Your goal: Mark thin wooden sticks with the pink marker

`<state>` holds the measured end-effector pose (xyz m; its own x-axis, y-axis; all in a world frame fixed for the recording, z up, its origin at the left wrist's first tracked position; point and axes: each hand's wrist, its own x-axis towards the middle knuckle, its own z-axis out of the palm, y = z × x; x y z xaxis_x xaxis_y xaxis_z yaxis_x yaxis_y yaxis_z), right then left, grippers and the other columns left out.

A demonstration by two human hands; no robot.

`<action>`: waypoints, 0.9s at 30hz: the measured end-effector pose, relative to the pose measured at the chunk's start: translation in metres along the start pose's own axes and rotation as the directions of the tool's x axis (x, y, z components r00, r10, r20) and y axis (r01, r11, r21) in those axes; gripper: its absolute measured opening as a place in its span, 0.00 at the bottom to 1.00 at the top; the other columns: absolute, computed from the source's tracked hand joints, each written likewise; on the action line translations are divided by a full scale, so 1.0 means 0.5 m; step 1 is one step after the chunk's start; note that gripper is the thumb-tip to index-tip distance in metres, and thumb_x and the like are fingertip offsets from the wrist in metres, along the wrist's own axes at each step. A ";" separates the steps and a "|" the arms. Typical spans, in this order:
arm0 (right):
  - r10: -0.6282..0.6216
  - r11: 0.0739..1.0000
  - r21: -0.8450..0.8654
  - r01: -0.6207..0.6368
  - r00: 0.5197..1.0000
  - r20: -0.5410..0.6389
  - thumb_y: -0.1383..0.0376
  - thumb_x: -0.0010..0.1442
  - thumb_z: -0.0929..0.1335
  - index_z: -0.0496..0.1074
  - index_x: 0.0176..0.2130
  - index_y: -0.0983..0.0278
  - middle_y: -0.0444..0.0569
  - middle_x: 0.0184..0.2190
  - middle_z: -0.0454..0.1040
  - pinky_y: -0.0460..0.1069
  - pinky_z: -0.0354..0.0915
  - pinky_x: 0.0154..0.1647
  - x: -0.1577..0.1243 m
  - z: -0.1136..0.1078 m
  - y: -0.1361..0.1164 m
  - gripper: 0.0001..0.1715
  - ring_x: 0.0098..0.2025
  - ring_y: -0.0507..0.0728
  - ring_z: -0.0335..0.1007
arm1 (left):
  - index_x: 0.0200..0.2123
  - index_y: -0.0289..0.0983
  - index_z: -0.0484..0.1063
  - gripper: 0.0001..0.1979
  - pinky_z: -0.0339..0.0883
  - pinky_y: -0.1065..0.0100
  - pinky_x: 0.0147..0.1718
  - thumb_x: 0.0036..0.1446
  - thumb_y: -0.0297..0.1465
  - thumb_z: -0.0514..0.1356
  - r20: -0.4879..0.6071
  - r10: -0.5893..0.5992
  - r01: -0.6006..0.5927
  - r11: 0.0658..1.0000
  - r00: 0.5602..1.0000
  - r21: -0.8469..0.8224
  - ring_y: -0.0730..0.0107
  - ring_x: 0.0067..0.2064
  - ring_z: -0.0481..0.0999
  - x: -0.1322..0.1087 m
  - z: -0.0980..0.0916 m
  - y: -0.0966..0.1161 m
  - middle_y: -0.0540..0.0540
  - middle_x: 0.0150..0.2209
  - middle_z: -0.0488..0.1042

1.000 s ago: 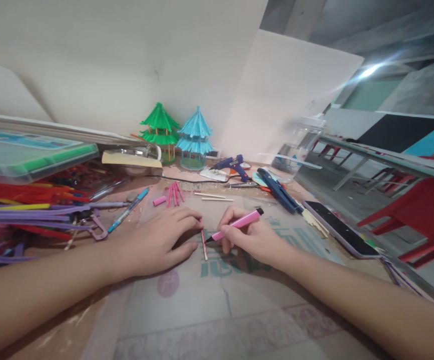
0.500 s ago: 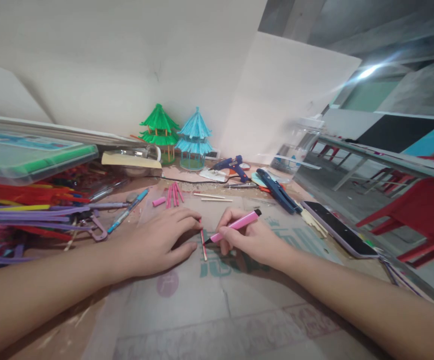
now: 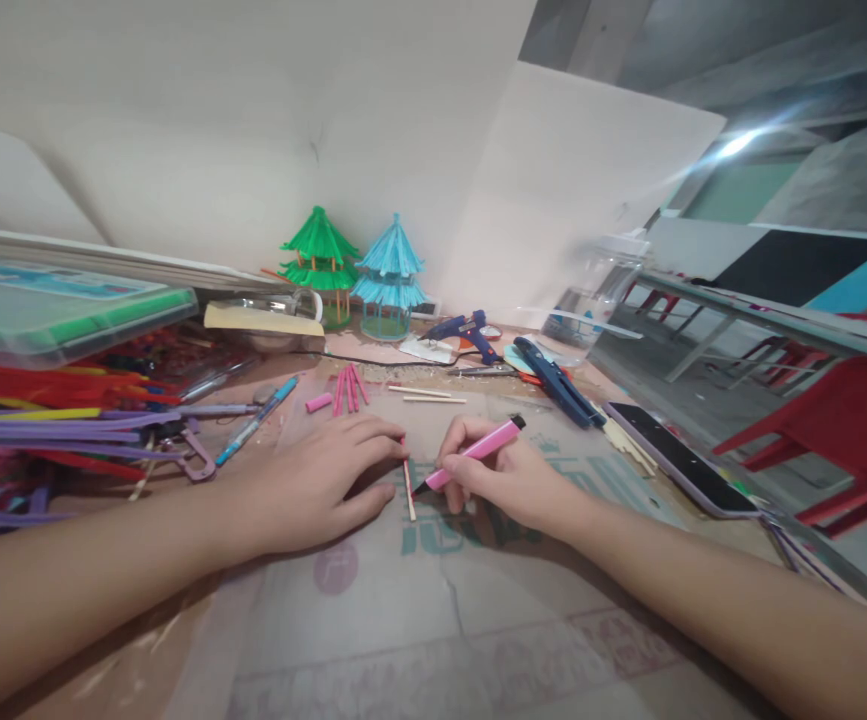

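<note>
My right hand (image 3: 497,475) is closed round a pink marker (image 3: 478,452), its dark tip touching a thin wooden stick (image 3: 408,487) on the plastic sheet. Pink-red colour covers part of this stick, while its near end is pale. My left hand (image 3: 343,470) lies palm down with fingers stretched out, fingertips at the far end of the stick. Beyond that hand lie several pink sticks (image 3: 349,388) and the pink marker cap (image 3: 319,403). Two plain sticks (image 3: 433,399) rest a little further right.
Green (image 3: 319,262) and blue (image 3: 389,278) model pavilions stand by the wall. Right of them are a glue gun (image 3: 467,332), a navy cutter (image 3: 557,383), and a phone (image 3: 680,455). A blue pen (image 3: 257,420), purple pipe cleaners (image 3: 50,430) and a plastic case (image 3: 65,310) lie left.
The marker tip has shifted slightly along the stick toward its near end, my right hand moving with it. My left hand stays in place.
</note>
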<state>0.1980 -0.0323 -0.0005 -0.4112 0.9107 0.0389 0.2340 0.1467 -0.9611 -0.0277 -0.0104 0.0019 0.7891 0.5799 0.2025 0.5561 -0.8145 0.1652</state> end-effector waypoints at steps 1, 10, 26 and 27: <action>-0.002 1.000 -0.001 0.002 1.000 0.013 0.60 0.55 0.68 0.63 0.29 0.62 0.41 0.16 0.72 0.42 0.59 0.17 0.000 0.000 0.000 0.10 0.17 0.49 0.65 | 0.52 0.40 0.69 0.15 0.60 0.53 0.58 0.65 0.35 0.52 -0.001 -0.002 0.002 1.000 1.000 0.001 0.56 0.58 0.67 0.000 0.000 0.000 0.42 0.58 0.68; 0.015 0.999 0.033 -0.018 0.997 0.078 0.59 0.55 0.68 0.64 0.30 0.63 0.41 0.16 0.72 0.41 0.58 0.15 0.000 -0.002 0.004 0.11 0.16 0.48 0.65 | 0.52 0.38 0.69 0.15 0.60 0.53 0.58 0.65 0.35 0.52 0.010 0.000 0.000 1.000 1.000 0.010 0.57 0.58 0.67 0.002 -0.002 0.002 0.42 0.58 0.68; 0.015 0.999 0.034 -0.018 0.995 0.095 0.59 0.54 0.68 0.64 0.29 0.62 0.40 0.16 0.72 0.41 0.59 0.14 0.000 -0.004 0.004 0.11 0.16 0.49 0.66 | 0.51 0.40 0.69 0.14 0.61 0.54 0.57 0.65 0.36 0.52 -0.012 -0.002 0.002 1.000 1.000 -0.002 0.57 0.58 0.67 0.001 0.004 -0.004 0.44 0.58 0.68; 0.012 0.999 0.033 -0.015 0.995 0.095 0.59 0.54 0.68 0.63 0.29 0.62 0.40 0.16 0.72 0.41 0.59 0.14 0.000 -0.004 0.004 0.11 0.16 0.49 0.66 | 0.51 0.40 0.69 0.15 0.61 0.54 0.57 0.65 0.36 0.52 -0.010 -0.001 0.001 1.000 1.000 -0.003 0.57 0.58 0.67 0.001 0.004 -0.003 0.44 0.58 0.68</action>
<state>0.2004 -0.0311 -0.0019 -0.4904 0.8715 0.0014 0.2113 0.1204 -0.9700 -0.0278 -0.0088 -0.0001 0.7859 0.5809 0.2119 0.5562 -0.8138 0.1683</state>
